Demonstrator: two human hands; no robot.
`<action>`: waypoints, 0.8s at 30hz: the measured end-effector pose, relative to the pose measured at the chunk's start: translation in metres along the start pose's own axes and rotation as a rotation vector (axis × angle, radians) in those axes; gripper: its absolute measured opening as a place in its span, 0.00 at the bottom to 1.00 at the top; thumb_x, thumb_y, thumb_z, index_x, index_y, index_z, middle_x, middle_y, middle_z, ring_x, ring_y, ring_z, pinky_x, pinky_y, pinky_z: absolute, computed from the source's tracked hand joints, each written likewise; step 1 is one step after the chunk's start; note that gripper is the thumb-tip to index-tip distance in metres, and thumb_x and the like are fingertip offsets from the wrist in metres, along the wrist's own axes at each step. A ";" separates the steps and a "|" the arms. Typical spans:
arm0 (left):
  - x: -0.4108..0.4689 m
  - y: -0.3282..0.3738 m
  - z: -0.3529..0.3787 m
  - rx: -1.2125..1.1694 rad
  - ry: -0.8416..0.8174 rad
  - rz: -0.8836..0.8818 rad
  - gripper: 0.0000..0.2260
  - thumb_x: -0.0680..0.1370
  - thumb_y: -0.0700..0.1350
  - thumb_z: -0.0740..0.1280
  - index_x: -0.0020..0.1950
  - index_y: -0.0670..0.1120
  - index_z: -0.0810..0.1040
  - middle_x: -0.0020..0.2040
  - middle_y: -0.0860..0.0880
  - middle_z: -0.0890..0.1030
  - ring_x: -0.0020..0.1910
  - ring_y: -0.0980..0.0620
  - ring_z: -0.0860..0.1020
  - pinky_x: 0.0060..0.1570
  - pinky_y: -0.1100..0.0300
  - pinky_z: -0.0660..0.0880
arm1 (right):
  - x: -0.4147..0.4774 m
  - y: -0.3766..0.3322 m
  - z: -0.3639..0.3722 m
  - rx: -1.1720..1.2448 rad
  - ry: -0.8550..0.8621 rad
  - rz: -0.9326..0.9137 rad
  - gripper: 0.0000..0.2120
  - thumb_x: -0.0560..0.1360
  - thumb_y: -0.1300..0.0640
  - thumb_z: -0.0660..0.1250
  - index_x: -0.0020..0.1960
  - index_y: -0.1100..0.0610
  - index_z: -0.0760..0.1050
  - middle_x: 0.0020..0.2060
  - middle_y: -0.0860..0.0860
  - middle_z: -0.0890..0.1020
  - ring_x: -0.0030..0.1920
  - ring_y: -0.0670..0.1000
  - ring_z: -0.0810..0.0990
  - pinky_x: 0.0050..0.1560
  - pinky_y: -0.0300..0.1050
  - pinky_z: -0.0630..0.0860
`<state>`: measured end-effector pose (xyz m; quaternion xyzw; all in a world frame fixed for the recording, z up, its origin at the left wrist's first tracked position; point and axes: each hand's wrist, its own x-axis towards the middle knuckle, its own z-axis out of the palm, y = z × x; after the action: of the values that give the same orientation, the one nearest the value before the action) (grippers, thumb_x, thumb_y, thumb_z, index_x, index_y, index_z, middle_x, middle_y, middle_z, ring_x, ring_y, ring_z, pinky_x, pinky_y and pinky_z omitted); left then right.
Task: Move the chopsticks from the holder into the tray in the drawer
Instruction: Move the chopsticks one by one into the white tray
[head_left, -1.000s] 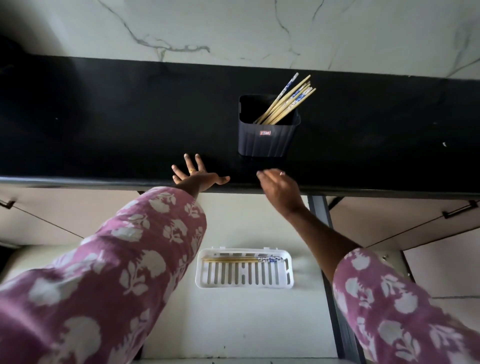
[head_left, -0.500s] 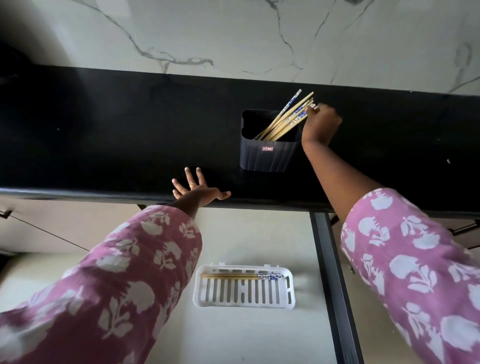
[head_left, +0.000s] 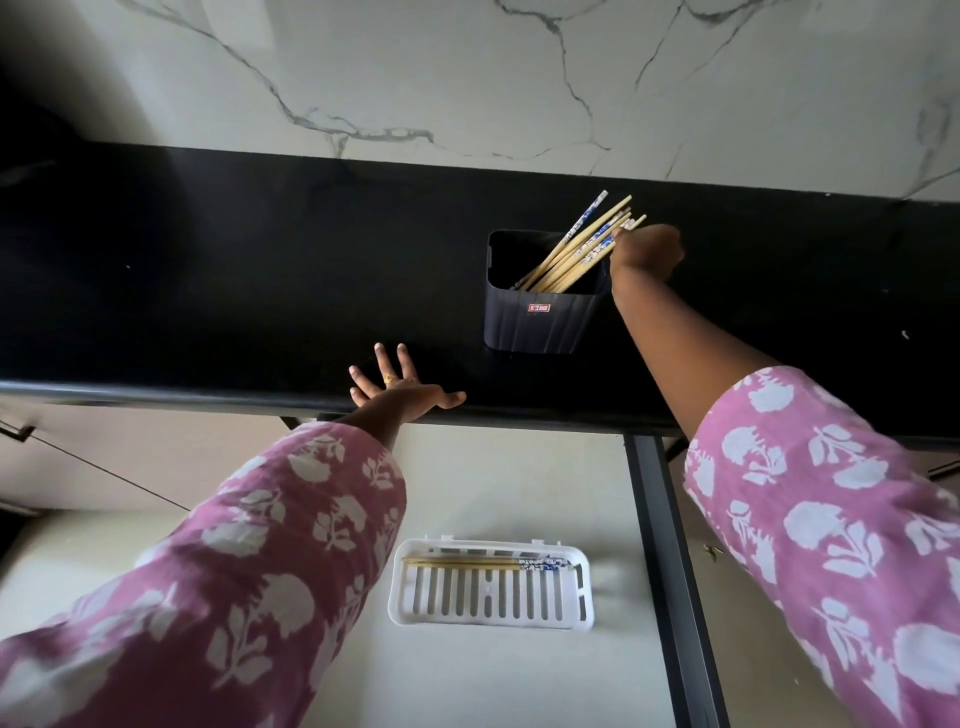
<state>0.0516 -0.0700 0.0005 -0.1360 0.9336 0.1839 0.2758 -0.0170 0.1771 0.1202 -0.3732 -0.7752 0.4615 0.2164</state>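
Two hands: the right hand (head_left: 647, 249) pinches chopsticks (head_left: 582, 249) in the holder (head_left: 540, 322); the left hand (head_left: 400, 392) lies flat, fingers spread, on the bench (head_left: 208, 291).

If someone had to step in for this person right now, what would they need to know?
Left hand: open, flat on the black countertop edge.
Right hand: fingers at the top ends of the wooden chopsticks leaning in the dark ribbed plastic holder; whether it grips any yet is unclear.
Done: a few chopsticks lie flat in the white slotted tray in the open drawer.
Left: carry the holder's bundle down to the tray.
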 end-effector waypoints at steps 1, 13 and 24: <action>0.000 0.000 0.000 0.000 0.002 0.004 0.51 0.66 0.72 0.63 0.76 0.54 0.36 0.76 0.51 0.33 0.73 0.33 0.33 0.72 0.41 0.39 | -0.001 -0.001 -0.002 0.005 -0.006 -0.024 0.13 0.74 0.59 0.68 0.55 0.64 0.79 0.53 0.61 0.83 0.54 0.56 0.83 0.56 0.46 0.78; -0.008 0.006 -0.022 -0.309 0.009 -0.027 0.39 0.75 0.67 0.56 0.78 0.48 0.45 0.78 0.46 0.44 0.75 0.36 0.40 0.73 0.42 0.42 | -0.028 -0.054 -0.065 0.048 0.066 -0.497 0.11 0.74 0.56 0.67 0.43 0.64 0.82 0.40 0.59 0.86 0.42 0.56 0.83 0.44 0.41 0.75; -0.100 0.106 -0.101 -0.695 0.443 0.804 0.22 0.76 0.44 0.69 0.69 0.43 0.72 0.65 0.44 0.77 0.63 0.51 0.75 0.64 0.62 0.68 | -0.072 -0.091 -0.103 0.092 -0.112 -0.756 0.13 0.72 0.59 0.70 0.42 0.71 0.80 0.36 0.66 0.84 0.41 0.64 0.82 0.49 0.57 0.79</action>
<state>0.0477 -0.0026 0.1642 0.1115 0.8323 0.5373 -0.0787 0.0638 0.1511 0.2506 -0.0249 -0.8472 0.4030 0.3452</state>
